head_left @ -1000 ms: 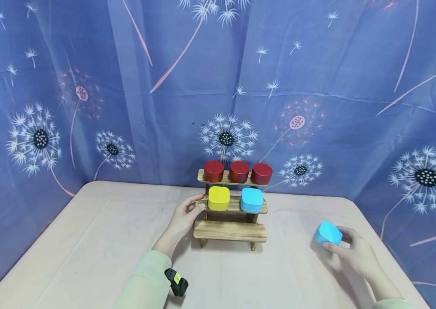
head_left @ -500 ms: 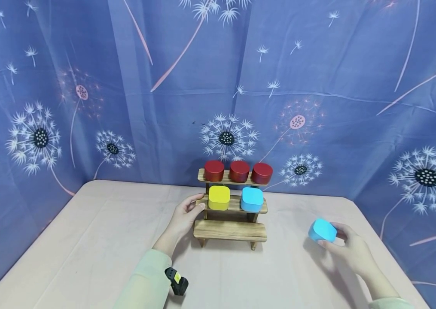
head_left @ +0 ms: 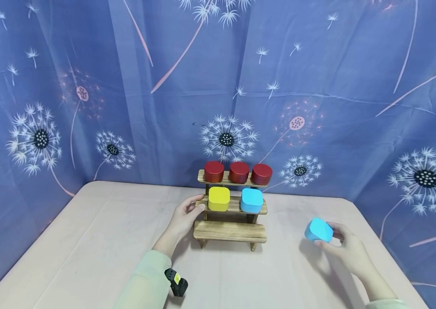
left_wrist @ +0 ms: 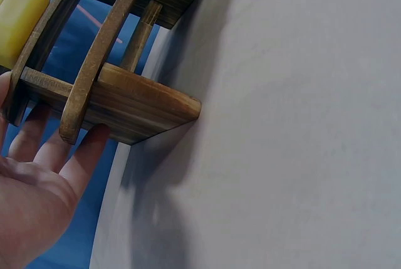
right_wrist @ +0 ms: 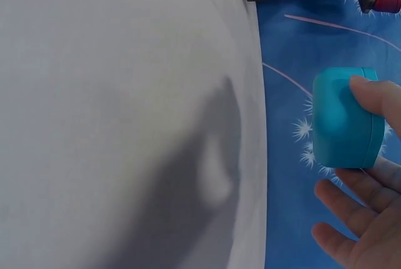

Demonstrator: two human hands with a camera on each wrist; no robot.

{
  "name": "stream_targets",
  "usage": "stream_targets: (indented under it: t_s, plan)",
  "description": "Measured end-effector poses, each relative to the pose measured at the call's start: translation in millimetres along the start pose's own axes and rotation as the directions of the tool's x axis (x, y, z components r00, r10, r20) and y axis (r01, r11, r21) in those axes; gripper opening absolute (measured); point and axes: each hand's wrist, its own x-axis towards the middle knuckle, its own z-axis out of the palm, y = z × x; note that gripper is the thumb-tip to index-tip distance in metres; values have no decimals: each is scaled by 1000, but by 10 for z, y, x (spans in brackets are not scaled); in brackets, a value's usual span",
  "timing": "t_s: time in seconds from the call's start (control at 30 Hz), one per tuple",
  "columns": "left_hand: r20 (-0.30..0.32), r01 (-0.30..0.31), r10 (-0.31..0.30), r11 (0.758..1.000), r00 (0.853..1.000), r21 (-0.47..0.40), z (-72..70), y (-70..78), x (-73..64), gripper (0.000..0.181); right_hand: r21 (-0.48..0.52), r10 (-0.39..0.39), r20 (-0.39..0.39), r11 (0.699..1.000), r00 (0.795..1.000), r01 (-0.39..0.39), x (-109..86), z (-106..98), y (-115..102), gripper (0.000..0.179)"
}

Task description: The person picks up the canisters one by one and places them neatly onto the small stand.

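A three-tiered wooden display stand (head_left: 229,231) is at the middle of the table. My left hand (head_left: 184,215) grips the left end of its middle tier, thumb in front; the left wrist view shows the other fingers (left_wrist: 92,150) reaching behind the wood. Between thumb and fingertips, my right hand (head_left: 351,251) pinches a blue rounded-square tin (head_left: 319,230), held tilted above the table to the right of the stand. A lid seam shows on this tin (right_wrist: 344,118) in the right wrist view. On the middle tier sit a yellow tin (head_left: 219,198) and another blue tin (head_left: 251,200).
Three round red tins (head_left: 239,172) line the top tier; the lowest tier is bare wood. A pale cloth covers the table (head_left: 98,240). Close behind it hangs a blue dandelion-print curtain (head_left: 171,128). A small black device (head_left: 177,282) is at the left wrist.
My right hand has carried the blue tin a short way left and slightly up, toward the stand. The left hand and the stand have stayed in place.
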Motion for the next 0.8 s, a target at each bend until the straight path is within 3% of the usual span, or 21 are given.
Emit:
stream_targets:
  t_s: [0.3,0.8]
  plan:
    - [1,12,-12,1000,1000,5,-9,-25,15,38,-3,-78,-59,997,995,78,4,29,-71,66]
    - [15,13,-13,1000,1000,6,-26,-11,34,39,52,-91,-46,994,995,93,66,131,-151,64]
